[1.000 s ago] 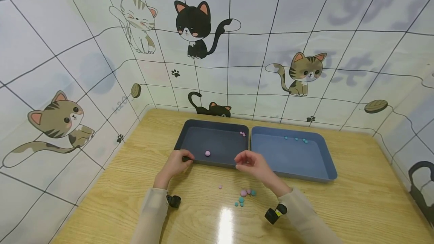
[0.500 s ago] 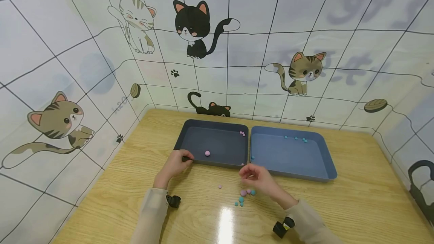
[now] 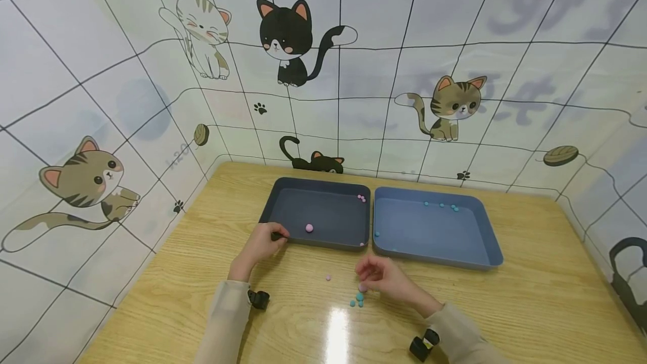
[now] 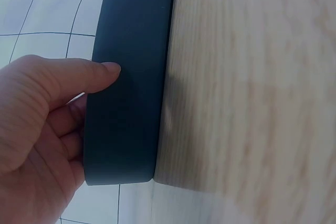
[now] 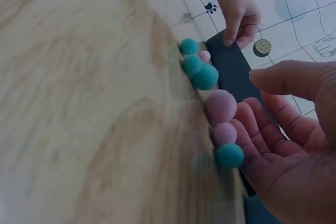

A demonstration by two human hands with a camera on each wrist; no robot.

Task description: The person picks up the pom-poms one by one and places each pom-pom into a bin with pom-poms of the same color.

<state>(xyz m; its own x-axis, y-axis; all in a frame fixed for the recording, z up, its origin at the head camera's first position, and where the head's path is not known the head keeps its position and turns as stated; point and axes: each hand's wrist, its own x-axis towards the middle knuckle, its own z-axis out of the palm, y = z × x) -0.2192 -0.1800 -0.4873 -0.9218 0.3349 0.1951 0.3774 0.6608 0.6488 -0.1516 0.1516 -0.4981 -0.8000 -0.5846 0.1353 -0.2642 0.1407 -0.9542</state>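
Our left hand (image 3: 260,242) grips the dark tray (image 3: 328,212) by its near wall; our right hand (image 3: 388,278), loosely curled and holding nothing, is nearer the larger pink ball (image 5: 220,105) on the table (image 3: 293,308), just beside it, before the tray's near-right corner.

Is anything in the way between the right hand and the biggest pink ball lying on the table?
Nothing visible is: the right hand is right beside the biggest pink ball. A smaller pink ball sits next to it, not in between.
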